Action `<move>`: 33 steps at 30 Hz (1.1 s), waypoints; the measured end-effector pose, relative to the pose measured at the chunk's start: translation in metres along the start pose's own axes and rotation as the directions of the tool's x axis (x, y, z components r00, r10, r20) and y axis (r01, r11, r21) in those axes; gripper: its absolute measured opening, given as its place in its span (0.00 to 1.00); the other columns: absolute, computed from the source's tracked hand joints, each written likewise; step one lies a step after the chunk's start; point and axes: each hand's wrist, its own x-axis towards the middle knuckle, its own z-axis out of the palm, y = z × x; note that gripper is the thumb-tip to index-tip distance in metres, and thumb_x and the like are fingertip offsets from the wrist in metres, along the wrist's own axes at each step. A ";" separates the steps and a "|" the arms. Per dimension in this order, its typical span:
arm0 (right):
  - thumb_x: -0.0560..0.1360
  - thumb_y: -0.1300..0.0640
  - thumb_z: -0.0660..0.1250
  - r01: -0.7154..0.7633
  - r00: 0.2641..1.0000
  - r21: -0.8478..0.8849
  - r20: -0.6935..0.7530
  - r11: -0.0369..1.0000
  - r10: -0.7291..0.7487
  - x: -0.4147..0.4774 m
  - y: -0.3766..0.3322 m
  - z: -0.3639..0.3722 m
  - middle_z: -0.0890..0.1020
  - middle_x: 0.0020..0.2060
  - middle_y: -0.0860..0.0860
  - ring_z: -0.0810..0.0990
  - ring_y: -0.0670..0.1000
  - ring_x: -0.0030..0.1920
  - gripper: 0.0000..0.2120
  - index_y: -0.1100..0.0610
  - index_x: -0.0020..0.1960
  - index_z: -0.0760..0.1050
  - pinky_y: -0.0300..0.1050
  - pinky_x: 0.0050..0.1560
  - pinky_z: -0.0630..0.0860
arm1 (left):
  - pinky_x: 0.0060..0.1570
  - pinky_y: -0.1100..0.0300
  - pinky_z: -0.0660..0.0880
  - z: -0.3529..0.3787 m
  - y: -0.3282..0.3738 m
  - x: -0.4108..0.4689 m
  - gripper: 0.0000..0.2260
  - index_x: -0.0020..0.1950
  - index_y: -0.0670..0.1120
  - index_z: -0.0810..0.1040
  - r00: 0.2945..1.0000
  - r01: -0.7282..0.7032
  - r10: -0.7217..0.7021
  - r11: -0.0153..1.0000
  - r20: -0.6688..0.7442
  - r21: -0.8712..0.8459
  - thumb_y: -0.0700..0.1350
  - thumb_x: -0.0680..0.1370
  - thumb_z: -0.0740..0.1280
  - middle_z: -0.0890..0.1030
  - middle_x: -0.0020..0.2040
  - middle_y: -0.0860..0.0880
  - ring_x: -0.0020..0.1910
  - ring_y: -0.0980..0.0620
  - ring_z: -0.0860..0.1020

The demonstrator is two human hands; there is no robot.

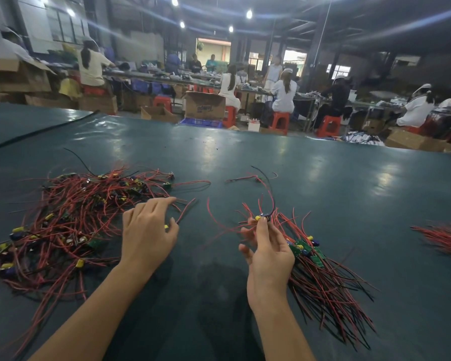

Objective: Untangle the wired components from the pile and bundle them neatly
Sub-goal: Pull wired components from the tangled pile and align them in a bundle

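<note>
On the dark green table mat (323, 178), at the person's left, lay the tangled pile (71, 222): small green circuit boards with yellow and dark blue capacitors, each trailing thin red and black wires that crossed in every direction. At its near right edge the left hand (149, 227) hovered with fingers spread and loosely extended, fingertips touching stray red strands. The right hand (267, 254) was raised, pinching one wired component (262, 218) between thumb and fingertips, its leads arcing upward and leftward. Just beside that hand lay the sorted bundle (320, 269), boards together, wires fanned toward the person. Another red bundle (445, 238) lay well apart at far right
</note>
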 end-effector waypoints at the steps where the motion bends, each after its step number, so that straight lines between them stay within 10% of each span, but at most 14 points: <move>1: 0.78 0.58 0.68 -0.032 0.999 0.037 0.015 0.999 0.032 -0.001 -0.001 0.000 0.86 0.41 0.50 0.83 0.45 0.37 0.04 0.56 0.47 0.81 0.38 0.28 0.76 | 0.53 0.49 0.69 0.000 0.003 0.000 0.16 0.58 0.45 0.80 0.999 -0.033 0.034 0.997 0.020 -0.063 0.37 0.70 0.73 0.82 0.51 0.47 0.49 0.44 0.78; 6: 0.76 0.59 0.70 -0.140 0.988 0.140 0.089 0.980 0.128 -0.001 -0.003 -0.001 0.86 0.44 0.49 0.84 0.45 0.43 0.02 0.53 0.47 0.81 0.38 0.38 0.77 | 0.37 0.66 0.71 0.002 0.025 -0.010 0.04 0.41 0.49 0.80 0.921 -0.035 0.226 0.859 0.317 -0.511 0.44 0.73 0.74 0.80 0.34 0.56 0.33 0.58 0.77; 9: 0.75 0.60 0.70 -0.143 0.984 0.092 0.116 0.985 0.132 -0.002 0.001 0.001 0.86 0.43 0.48 0.83 0.46 0.45 0.04 0.52 0.48 0.80 0.40 0.42 0.75 | 0.31 0.67 0.68 0.004 0.042 -0.022 0.13 0.36 0.48 0.77 0.874 0.061 0.273 0.758 0.402 -0.650 0.55 0.73 0.71 0.76 0.29 0.56 0.28 0.60 0.72; 16: 0.73 0.65 0.72 -0.045 0.966 -0.117 0.248 0.992 0.073 -0.016 0.013 0.010 0.86 0.38 0.47 0.83 0.42 0.40 0.05 0.56 0.45 0.82 0.34 0.41 0.78 | 0.25 0.64 0.66 0.003 0.070 -0.025 0.21 0.30 0.46 0.73 0.917 0.367 0.006 0.377 0.398 -0.850 0.58 0.78 0.61 0.71 0.24 0.48 0.23 0.53 0.68; 22: 0.75 0.55 0.72 -0.110 0.962 -0.202 0.226 0.973 0.156 -0.017 0.013 0.010 0.86 0.44 0.54 0.83 0.56 0.48 0.07 0.49 0.40 0.86 0.54 0.48 0.79 | 0.26 0.61 0.67 0.006 0.061 -0.023 0.24 0.25 0.51 0.73 0.941 0.326 -0.059 0.419 0.333 -0.847 0.49 0.82 0.59 0.70 0.22 0.54 0.23 0.55 0.68; 33: 0.78 0.58 0.68 -0.082 0.958 -0.270 0.245 0.960 0.150 -0.022 0.012 0.013 0.80 0.25 0.44 0.76 0.40 0.27 0.18 0.45 0.32 0.84 0.35 0.29 0.73 | 0.27 0.64 0.73 0.004 0.066 -0.025 0.23 0.33 0.39 0.80 0.868 0.444 0.076 0.320 0.490 -0.837 0.59 0.73 0.67 0.79 0.28 0.44 0.27 0.50 0.76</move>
